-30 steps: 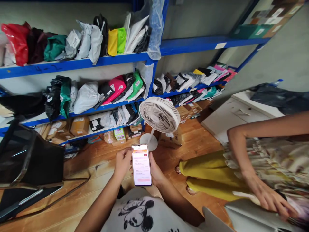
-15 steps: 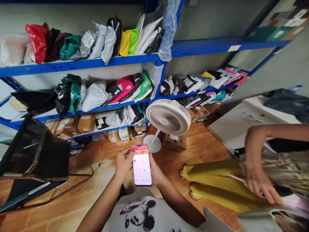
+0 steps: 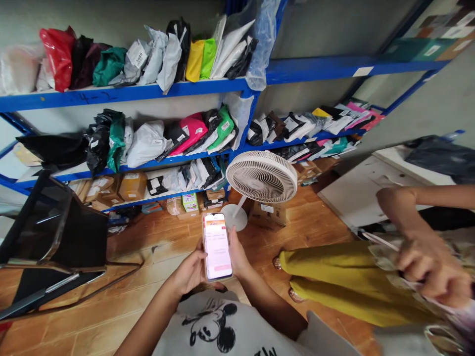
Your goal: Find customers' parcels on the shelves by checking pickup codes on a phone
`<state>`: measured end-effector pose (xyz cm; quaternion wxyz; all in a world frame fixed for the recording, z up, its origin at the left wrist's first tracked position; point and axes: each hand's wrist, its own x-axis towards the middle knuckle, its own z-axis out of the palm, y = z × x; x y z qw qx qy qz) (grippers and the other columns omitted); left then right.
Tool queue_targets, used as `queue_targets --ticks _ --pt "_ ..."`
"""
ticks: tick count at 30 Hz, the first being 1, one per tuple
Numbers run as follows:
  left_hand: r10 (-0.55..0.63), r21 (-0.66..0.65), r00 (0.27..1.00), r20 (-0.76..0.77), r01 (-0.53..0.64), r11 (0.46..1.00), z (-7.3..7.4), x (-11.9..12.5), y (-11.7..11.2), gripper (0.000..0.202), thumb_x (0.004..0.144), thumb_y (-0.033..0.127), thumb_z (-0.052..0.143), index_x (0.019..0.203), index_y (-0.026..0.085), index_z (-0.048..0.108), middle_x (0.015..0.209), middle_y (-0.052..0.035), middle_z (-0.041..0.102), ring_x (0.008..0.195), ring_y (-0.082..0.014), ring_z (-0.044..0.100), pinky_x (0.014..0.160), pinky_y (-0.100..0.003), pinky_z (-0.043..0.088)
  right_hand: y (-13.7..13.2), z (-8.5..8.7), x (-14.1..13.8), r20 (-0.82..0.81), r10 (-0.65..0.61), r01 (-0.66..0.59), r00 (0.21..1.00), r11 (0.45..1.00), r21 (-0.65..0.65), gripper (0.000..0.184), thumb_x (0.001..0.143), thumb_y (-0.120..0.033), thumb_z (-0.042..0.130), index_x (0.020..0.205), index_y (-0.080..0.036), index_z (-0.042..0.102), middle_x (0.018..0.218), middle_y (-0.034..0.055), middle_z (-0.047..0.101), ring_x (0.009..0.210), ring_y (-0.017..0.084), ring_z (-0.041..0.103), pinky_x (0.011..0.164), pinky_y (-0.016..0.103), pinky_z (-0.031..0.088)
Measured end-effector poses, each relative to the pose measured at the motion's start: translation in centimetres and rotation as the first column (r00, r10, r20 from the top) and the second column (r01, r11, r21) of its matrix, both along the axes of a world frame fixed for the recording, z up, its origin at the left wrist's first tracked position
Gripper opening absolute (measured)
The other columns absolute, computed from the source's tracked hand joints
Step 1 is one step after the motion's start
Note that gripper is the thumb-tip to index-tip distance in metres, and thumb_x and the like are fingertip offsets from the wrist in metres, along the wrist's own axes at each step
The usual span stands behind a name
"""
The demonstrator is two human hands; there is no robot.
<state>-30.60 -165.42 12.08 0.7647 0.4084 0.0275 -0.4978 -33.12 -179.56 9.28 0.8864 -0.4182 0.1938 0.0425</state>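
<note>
A smartphone (image 3: 218, 249) with a lit, mostly white screen is held upright in front of my chest. Along its left edge, my left hand (image 3: 191, 271) grips it, the thumb lying at the side of the screen. My right hand (image 3: 238, 256) is closed around the right edge, its fingers partly hidden behind the phone. The text on the screen is too small to read. Just beyond the phone stands a white fan (image 3: 261, 177) on a round base.
Blue shelves (image 3: 148, 91) full of bagged parcels line the back. A black chair (image 3: 70, 232) stands at left, a cardboard box (image 3: 267, 215) behind the fan. At right, beside a white cabinet (image 3: 352, 190), a person in yellow trousers (image 3: 334, 264) reaches a hand (image 3: 426, 262) forward.
The phone screen has switched to a different page. My left thumb has dropped from the upper screen to the phone's lower left side. The other person's hand has moved up and right.
</note>
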Motion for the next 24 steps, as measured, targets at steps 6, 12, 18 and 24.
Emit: queue_targets --ticks 6,12,18,24 --pt "0.056 -0.04 0.995 0.08 -0.053 0.998 -0.1 -1.2 1.8 0.105 0.069 0.016 0.056 0.146 0.051 -0.006 0.152 -0.0038 0.033 0.114 -0.0309 0.055 0.078 -0.05 0.058 0.3 0.9 -0.6 0.259 -0.075 0.188 0.963 0.876 -0.444 0.053 0.09 -0.069 0.039 0.108 -0.024 0.06 0.104 0.0073 0.069 0.096 0.025 0.064 0.086 0.039 0.051" --pt "0.086 0.018 0.978 0.191 -0.091 0.996 0.4 -1.3 2.4 0.116 0.067 0.012 0.061 0.146 0.052 -0.014 0.153 -0.0029 0.033 0.117 -0.0303 0.052 0.078 -0.043 0.059 -0.7 1.5 -1.7 0.312 0.266 -0.126 0.912 0.906 -0.405 0.045 0.083 -0.032 0.06 0.127 -0.028 0.051 0.122 0.0038 0.063 0.115 0.026 0.056 0.098 0.042 0.046" --pt "0.12 0.004 0.982 0.147 -0.122 0.993 0.4 -1.2 2.6 0.115 0.061 0.013 0.058 0.149 0.048 -0.008 0.148 -0.0024 0.041 0.112 -0.0301 0.055 0.076 -0.043 0.06 -0.7 1.3 -2.0 0.341 0.338 -0.17 0.877 0.883 -0.437 0.066 0.071 -0.016 0.059 0.134 -0.028 0.044 0.125 0.0035 0.06 0.119 0.025 0.052 0.101 0.041 0.043" --pt "0.156 0.087 0.975 0.159 -0.172 0.981 0.8 -1.3 2.0 0.112 0.068 0.022 0.067 0.15 0.046 -0.005 0.144 -0.0056 0.045 0.104 -0.0302 0.059 0.063 -0.038 0.061 -0.5 2.0 -2.1 0.318 0.307 -0.154 0.897 0.892 -0.425 0.065 0.071 -0.016 0.057 0.133 -0.029 0.046 0.125 0.003 0.061 0.117 0.025 0.054 0.101 0.043 0.044"
